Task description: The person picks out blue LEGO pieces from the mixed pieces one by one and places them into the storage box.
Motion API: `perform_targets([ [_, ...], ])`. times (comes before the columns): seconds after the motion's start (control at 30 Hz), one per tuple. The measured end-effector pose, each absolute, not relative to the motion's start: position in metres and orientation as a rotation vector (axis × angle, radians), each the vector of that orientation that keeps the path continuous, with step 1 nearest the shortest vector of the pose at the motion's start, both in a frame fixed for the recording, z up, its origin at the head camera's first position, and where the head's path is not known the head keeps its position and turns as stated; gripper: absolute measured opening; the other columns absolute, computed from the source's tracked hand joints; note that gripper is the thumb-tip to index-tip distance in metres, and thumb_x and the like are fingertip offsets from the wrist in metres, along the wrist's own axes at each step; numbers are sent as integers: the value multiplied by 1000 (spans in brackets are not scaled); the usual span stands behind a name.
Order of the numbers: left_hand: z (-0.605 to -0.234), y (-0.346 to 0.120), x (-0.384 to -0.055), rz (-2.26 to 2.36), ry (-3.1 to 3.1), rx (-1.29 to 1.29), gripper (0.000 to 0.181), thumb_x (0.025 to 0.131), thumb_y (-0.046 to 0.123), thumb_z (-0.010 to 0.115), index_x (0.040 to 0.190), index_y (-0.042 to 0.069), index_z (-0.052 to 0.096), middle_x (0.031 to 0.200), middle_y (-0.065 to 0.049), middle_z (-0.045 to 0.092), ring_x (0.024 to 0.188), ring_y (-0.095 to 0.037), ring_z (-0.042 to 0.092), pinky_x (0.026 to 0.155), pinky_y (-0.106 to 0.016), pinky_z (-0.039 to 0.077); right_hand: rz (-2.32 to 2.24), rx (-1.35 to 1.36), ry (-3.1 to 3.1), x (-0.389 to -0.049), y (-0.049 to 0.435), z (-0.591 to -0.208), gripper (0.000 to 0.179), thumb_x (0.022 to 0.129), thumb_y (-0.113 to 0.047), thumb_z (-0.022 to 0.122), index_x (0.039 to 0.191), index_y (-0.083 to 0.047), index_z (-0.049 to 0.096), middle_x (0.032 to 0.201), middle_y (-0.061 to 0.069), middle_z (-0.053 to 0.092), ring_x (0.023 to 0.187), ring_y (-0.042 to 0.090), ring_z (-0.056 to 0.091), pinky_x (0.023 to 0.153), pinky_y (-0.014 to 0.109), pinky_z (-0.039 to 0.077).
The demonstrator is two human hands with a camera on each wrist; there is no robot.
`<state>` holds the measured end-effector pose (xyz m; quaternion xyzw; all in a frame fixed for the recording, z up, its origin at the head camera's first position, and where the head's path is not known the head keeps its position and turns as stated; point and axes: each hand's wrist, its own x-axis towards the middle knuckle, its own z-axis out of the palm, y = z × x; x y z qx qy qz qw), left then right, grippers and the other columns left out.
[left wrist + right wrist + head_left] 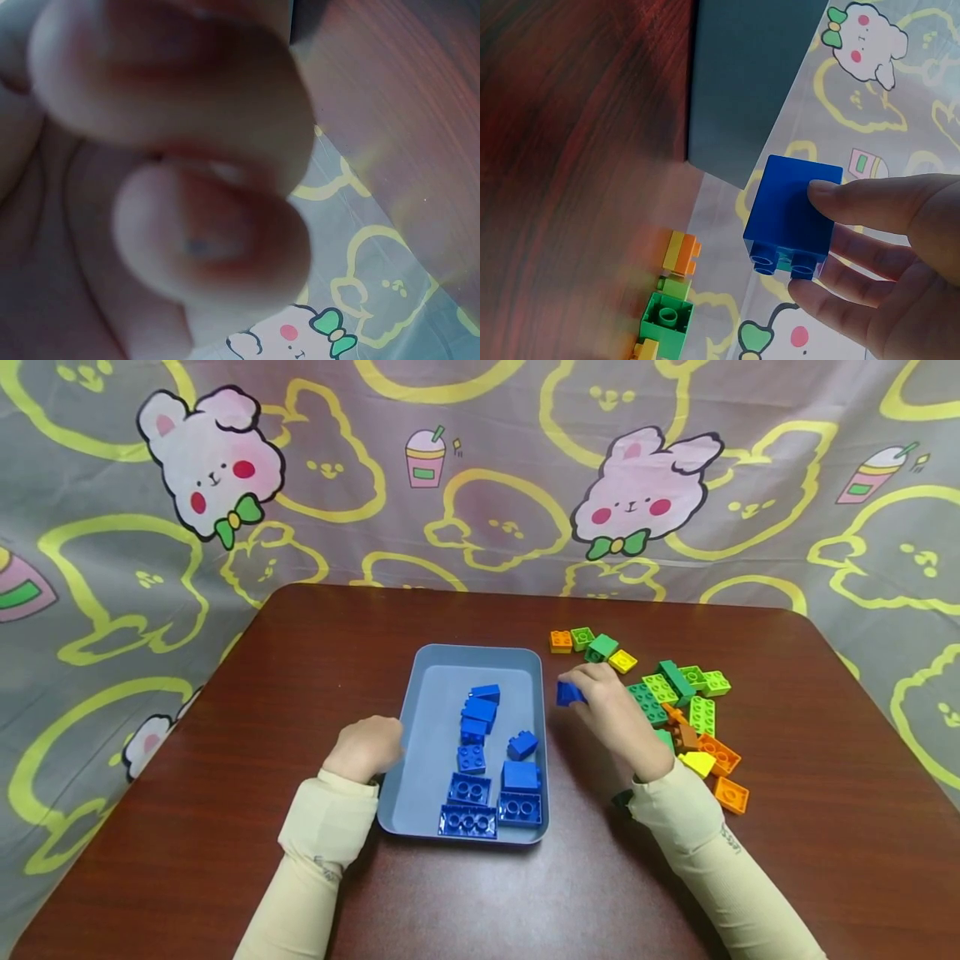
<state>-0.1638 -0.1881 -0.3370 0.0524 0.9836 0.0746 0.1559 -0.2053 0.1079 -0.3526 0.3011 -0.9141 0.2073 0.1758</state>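
My right hand (pixel 603 706) pinches a blue building block (pixel 787 202) between thumb and fingers, just right of the grey-blue tray (pixel 431 693). In the right wrist view the block's studs point downward and the thumb lies on its smooth side. Several blue blocks (pixel 471 758) lie inside the tray, mostly toward its right and front. At the tray's left rim, my left hand (pixel 369 747) rests with its fingers curled in. The left wrist view shows blurred, bent fingertips (pixel 217 232) close to the camera, and no block among them.
Right of the tray lie loose green, yellow and orange blocks (pixel 702 714), some partly behind the right forearm. A small row with an orange block (pixel 560 642) sits farther back. The brown table (pixel 345 635) ends at a patterned cloth (pixel 495 485).
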Motion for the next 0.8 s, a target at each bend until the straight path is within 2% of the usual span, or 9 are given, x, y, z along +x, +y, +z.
perform_targets([
  [0.8, -336, -188, -164, 207, 2812, 153, 12, 84, 8, 51, 80, 2, 61, 75, -11, 57, 64, -22, 52, 55, -39, 43, 534, 909, -2579, -205, 94, -349, 32, 73, 10, 67, 103, 2, 62, 102, 16, 57, 98, 27, 46, 77, 38, 47],
])
